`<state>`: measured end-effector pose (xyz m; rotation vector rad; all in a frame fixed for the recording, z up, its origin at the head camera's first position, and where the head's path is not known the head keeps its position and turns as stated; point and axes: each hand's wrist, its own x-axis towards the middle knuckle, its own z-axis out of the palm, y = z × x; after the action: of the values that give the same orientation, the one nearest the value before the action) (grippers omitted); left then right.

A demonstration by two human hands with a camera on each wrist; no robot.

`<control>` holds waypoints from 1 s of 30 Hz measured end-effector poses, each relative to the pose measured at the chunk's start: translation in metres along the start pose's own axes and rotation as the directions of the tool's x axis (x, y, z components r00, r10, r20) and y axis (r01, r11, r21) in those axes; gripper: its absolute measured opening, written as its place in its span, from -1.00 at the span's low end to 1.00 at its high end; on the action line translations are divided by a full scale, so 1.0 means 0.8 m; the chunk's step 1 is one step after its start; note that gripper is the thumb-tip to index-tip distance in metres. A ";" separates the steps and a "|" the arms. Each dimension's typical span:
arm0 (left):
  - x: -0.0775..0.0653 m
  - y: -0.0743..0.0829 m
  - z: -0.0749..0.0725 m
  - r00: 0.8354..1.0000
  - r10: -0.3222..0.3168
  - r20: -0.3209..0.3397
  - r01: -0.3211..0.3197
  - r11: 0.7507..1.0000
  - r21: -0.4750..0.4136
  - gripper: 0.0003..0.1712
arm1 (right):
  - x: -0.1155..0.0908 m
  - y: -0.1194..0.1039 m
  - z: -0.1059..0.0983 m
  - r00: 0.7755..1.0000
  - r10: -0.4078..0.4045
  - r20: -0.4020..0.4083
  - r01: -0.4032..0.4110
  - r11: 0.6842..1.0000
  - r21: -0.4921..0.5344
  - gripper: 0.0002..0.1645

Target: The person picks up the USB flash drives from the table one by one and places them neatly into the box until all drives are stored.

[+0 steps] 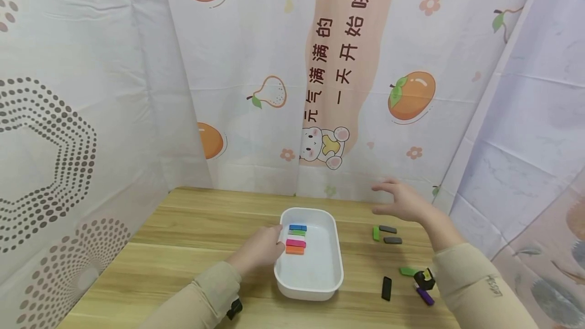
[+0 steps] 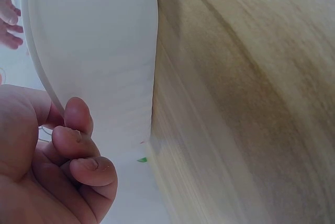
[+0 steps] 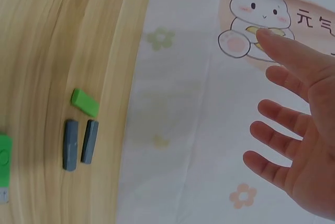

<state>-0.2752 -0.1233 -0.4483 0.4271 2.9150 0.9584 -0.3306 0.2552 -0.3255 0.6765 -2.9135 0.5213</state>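
Observation:
My left hand (image 1: 259, 249) grips the left side rim of a white plastic basin (image 1: 315, 288); in the left wrist view its curled fingertips (image 2: 77, 114) lie against the basin's outer wall. Inside the basin, a row of small flat pieces runs along its left part: blue (image 1: 298, 227), green, pale pink, magenta (image 1: 296, 243) and orange (image 1: 294, 250). My right hand (image 1: 402, 203) is raised over the back right of the table, fingers spread and nothing in them. Nearest below it lie a small green block (image 1: 376, 233) and two dark grey sticks (image 1: 393, 240).
Further forward on the right are a green USB stick (image 1: 408, 271), a black-and-yellow tape measure (image 1: 425, 279), a purple stick (image 1: 425, 296) and a black stick (image 1: 386, 288). A black object (image 1: 234, 308) sits beside the left sleeve. Printed curtains (image 1: 256, 166) enclose the wooden table (image 1: 196, 217).

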 end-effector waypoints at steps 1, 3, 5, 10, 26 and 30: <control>0.000 0.000 0.000 1.000 0.001 0.000 -0.001 1.000 -0.001 -0.38 | -0.002 0.002 -0.001 1.000 -0.002 -0.001 0.002 1.000 0.000 -0.23; 0.001 0.000 0.000 1.000 0.003 0.000 -0.003 1.000 0.003 -0.38 | -0.006 0.006 -0.002 1.000 -0.002 -0.003 0.002 1.000 -0.008 -0.22; 0.000 0.001 -0.001 1.000 0.005 -0.001 -0.005 1.000 0.007 -0.38 | -0.009 0.010 -0.003 1.000 -0.005 -0.004 0.005 1.000 -0.009 -0.22; -0.001 0.003 -0.002 1.000 -0.002 0.002 0.002 1.000 0.007 -0.38 | -0.016 0.019 -0.008 1.000 -0.017 -0.010 0.017 1.000 -0.013 -0.20; 0.000 0.001 -0.001 1.000 0.021 -0.009 -0.021 0.999 0.027 -0.39 | -0.037 0.044 -0.010 1.000 0.022 0.017 -0.022 1.000 -0.007 -0.19; 0.000 0.001 -0.001 1.000 0.012 -0.009 -0.012 1.000 0.017 -0.39 | -0.039 0.055 -0.003 1.000 0.021 0.013 -0.021 1.000 -0.009 -0.19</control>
<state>-0.2752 -0.1233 -0.4472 0.4434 2.9341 0.9402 -0.3221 0.3057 -0.3418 0.6511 -2.9368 0.5076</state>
